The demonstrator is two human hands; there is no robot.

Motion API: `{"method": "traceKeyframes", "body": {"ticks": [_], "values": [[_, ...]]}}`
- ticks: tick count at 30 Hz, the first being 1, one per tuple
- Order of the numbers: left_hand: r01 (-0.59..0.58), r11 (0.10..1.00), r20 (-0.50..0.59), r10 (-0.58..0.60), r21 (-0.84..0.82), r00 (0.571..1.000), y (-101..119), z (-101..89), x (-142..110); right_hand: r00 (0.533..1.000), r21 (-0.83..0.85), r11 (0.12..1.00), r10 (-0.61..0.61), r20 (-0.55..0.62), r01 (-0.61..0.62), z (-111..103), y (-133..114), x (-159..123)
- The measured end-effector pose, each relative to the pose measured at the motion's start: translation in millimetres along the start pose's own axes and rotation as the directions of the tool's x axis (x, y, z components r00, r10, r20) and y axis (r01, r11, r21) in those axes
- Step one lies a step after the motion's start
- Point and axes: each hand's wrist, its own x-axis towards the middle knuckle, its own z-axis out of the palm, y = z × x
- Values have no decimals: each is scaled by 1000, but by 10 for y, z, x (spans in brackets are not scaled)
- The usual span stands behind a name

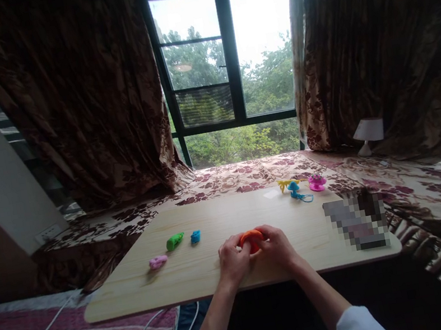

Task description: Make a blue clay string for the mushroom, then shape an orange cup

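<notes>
Near the front middle of the table, a round, hollowed orange piece of what looks like modelling clay [251, 235] sits between my two hands. My left hand [233, 256] grips its left side, thumb pressed inward. From the right, my right hand [278, 246] is curled around it with its thumb at the inside too. To the left lie a blue lump [195, 236], a green roll [175, 241] and a pink lump [158, 262], which look like the same soft material.
At the table's [212, 215] far right edge stand a blue mushroom shape [294, 189], a yellow figure [287, 183] and a pink spotted piece [317, 182]. A pixelated dark object [356, 223] covers the right side. A small lamp [368, 131] stands beyond, by the curtain.
</notes>
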Motion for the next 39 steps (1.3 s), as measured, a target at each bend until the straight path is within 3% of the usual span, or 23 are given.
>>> {"method": "traceKeyframes", "body": {"ticks": [39], "values": [[-176,966,10,178,188,984,-102,47,-8,995,-55,997,-62,-71,58,-18,-38,-10]]}}
